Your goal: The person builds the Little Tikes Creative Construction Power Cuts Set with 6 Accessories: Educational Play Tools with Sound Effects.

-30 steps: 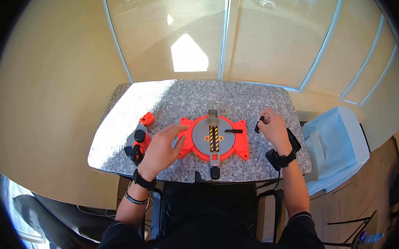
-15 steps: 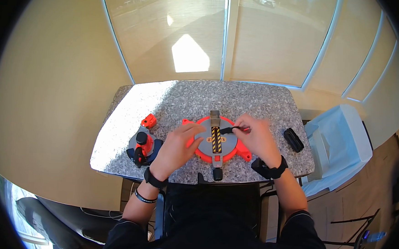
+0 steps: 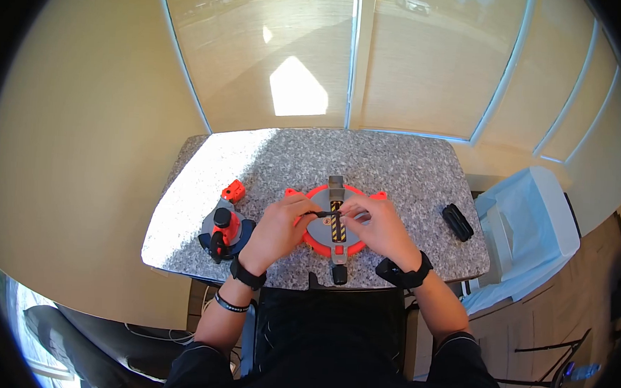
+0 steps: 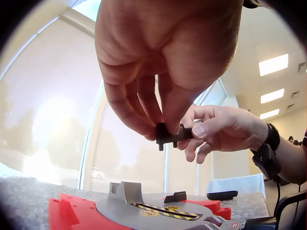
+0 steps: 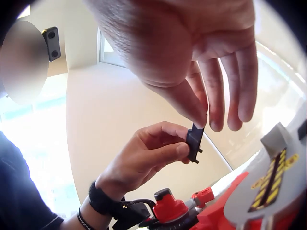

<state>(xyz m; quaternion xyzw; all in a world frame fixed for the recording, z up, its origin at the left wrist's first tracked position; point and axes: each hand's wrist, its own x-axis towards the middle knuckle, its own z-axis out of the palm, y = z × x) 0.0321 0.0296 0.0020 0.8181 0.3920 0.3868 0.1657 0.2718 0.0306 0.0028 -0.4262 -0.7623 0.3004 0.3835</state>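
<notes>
A small black piece with short pegs [image 4: 168, 136] [image 5: 194, 142] is held above the red and grey round base [image 3: 320, 231] [image 4: 115, 211]. My left hand [image 3: 274, 229] [image 5: 139, 155] pinches one end between thumb and fingers. At the other end, my right hand [image 3: 385, 234] [image 4: 228, 128] pinches it with thumb and index finger, the other fingers loosely extended. A yellow-and-black striped slot [image 3: 338, 228] [image 5: 268, 184] crosses the grey disc. In the left wrist view a second black piece [image 4: 175, 197] lies on the disc beside the slot.
Left of the base stand a red and black tool part [image 3: 224, 226] and a small red block [image 3: 234, 190]. A black object [image 3: 457, 222] lies on the table's right side. Beyond that edge is a bin with a light blue liner [image 3: 529, 229].
The right hand has moved left from the table's right side, bringing a black piece over the base. My left hand has moved right, and both hands now meet at that piece.
</notes>
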